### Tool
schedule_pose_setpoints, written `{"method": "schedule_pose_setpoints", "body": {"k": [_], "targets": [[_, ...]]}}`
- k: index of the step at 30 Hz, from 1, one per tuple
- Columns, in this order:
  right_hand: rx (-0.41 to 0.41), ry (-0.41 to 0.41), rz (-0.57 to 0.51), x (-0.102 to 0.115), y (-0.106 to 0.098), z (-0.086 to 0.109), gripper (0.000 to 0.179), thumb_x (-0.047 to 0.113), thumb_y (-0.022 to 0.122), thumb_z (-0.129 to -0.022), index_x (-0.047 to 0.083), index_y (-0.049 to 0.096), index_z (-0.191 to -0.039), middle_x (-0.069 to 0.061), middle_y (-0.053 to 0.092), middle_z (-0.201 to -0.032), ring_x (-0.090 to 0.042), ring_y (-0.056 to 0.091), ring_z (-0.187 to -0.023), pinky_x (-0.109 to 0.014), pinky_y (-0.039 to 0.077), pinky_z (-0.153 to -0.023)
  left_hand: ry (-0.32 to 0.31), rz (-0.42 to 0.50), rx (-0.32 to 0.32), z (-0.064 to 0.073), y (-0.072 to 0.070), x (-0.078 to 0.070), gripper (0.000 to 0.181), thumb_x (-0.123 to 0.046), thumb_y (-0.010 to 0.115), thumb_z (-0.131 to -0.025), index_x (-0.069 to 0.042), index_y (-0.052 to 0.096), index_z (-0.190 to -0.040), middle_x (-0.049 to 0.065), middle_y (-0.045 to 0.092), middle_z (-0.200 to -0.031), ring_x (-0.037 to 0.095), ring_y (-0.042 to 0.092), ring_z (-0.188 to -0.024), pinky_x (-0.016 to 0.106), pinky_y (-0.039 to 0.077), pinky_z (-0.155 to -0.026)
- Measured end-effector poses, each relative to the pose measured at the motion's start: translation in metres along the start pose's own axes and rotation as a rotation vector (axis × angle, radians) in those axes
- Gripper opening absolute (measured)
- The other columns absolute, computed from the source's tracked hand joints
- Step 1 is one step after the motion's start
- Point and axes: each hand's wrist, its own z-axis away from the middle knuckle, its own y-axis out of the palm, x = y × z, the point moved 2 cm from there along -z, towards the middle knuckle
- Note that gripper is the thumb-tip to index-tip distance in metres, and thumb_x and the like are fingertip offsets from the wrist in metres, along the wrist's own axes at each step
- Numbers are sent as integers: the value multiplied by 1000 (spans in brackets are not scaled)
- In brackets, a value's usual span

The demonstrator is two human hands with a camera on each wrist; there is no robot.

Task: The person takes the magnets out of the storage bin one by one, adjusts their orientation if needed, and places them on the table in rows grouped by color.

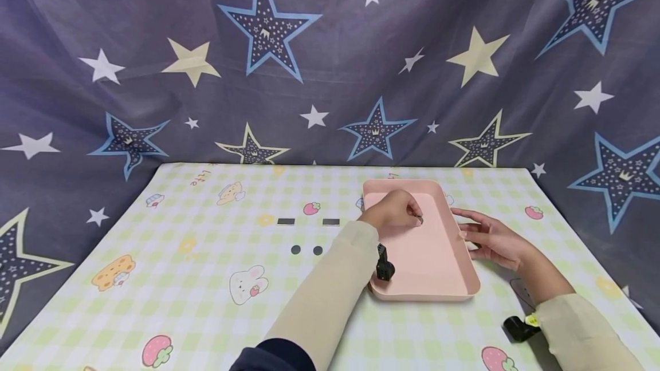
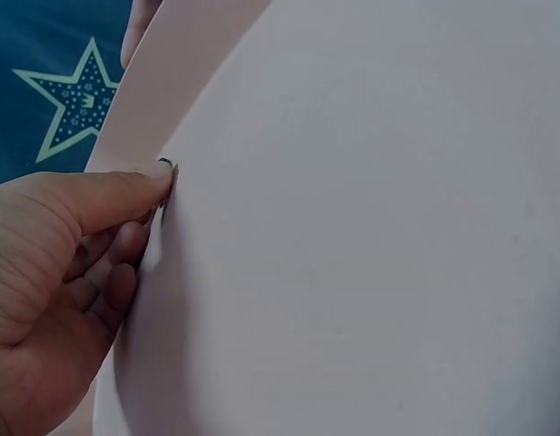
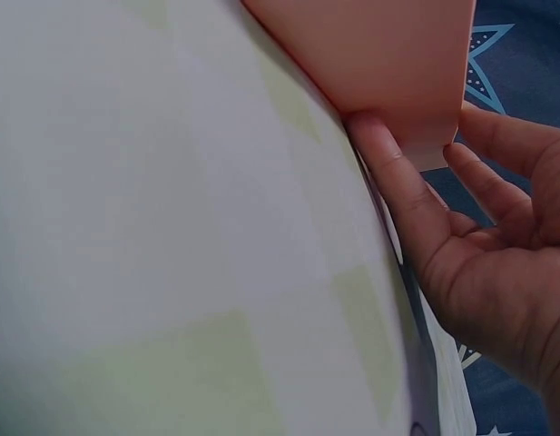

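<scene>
My left hand (image 1: 396, 209) reaches into a shallow pink tray (image 1: 454, 268). Between thumb and fingertips it pinches a small, thin dark piece (image 1: 420, 219), mostly covered by the fingers. In the left wrist view, that piece (image 2: 169, 186) is seen edge-on, close to the tray floor. Outside the tray's right wall is my right hand (image 1: 495, 239), its fingers extended. The right wrist view has its thumb (image 3: 388, 154) against the outer wall and other fingertips by the rim.
Two dark rectangular pieces (image 1: 286, 222) and two dark round discs (image 1: 296, 249) lie on the checked tablecloth (image 1: 196, 314), left of the tray. Black camera mounts (image 1: 384, 268) sit on both wrists. Behind the table hangs a star-patterned curtain (image 1: 335, 85).
</scene>
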Motion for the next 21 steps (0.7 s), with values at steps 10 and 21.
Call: {"method": "schedule_pose_setpoints", "body": {"k": [10,21], "targets": [[-8,0,9,0,-1,1,56,5,51,-101,20,33,-152,-8,59,-124,-21,64,-106,-39,56,-83,3,50,33,2,-1,-3,17,-6,83,-77,-4,78,-94,0,74,-86,1,58,-73,12,47,-69],[-7,-3,21,-1,-2,0,57,5,51,-101,19,33,-153,-7,60,-124,-21,64,-107,-40,56,-83,25,-5,35,2,1,0,13,-9,75,-86,-5,77,-98,1,74,-95,2,61,-79,11,46,-73]]}}
